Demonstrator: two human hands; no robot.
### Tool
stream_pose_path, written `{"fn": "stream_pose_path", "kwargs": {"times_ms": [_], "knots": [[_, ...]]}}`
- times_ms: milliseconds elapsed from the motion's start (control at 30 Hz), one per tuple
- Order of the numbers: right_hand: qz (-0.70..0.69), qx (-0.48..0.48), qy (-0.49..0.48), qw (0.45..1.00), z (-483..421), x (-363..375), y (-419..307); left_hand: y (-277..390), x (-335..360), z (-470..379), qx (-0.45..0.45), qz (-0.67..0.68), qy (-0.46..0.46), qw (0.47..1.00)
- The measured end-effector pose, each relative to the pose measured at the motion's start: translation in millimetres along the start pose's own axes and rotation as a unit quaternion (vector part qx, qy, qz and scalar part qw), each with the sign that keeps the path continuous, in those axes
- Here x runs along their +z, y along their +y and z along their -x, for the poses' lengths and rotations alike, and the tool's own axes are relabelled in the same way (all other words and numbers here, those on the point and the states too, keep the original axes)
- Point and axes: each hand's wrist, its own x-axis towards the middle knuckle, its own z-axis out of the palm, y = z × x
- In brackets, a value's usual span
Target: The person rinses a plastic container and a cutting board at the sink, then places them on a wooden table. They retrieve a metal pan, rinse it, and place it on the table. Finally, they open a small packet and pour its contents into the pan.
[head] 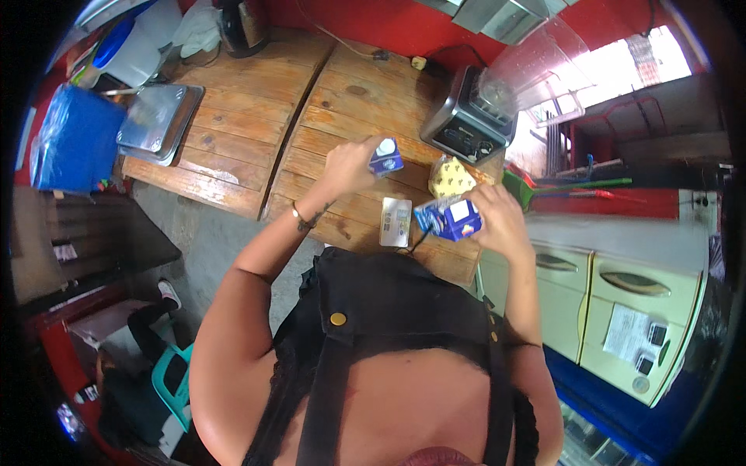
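Note:
My left hand [350,166] is closed around a small blue carton with a white cap [387,157], above the wooden table [233,140]. My right hand [500,220] grips a larger blue and white carton [453,218] near the table's right front part. Just behind that carton lies a yellow patterned pouch [451,177] in clear plastic. Between the two hands a pale flat packet or device [396,222] with printing rests on the wood; which of these it is I cannot tell. The undersides of both cartons are hidden.
A blender base [469,116] with a clear jar [513,76] stands at the back right. A metal kitchen scale [154,122] and a blue plastic-wrapped box [76,140] are at left. Light green cabinets [635,291] stand right. A person sits at lower left by a teal chair [169,381].

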Motion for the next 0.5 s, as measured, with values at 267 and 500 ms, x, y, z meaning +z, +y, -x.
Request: {"fn": "stream_pose_path", "kwargs": {"times_ms": [267, 500], "knots": [[0.046, 0.053, 0.068, 0.995, -53.9, 22.4, -19.1, -8.5, -6.1, -26.1, 0.019, 0.002, 0.0, 1.0], [-0.038, 0.087, 0.117, 0.989, -78.2, 81.6, -5.9, -39.6, -5.5, -21.6, 0.139, 0.026, 0.067, 0.988]]}}
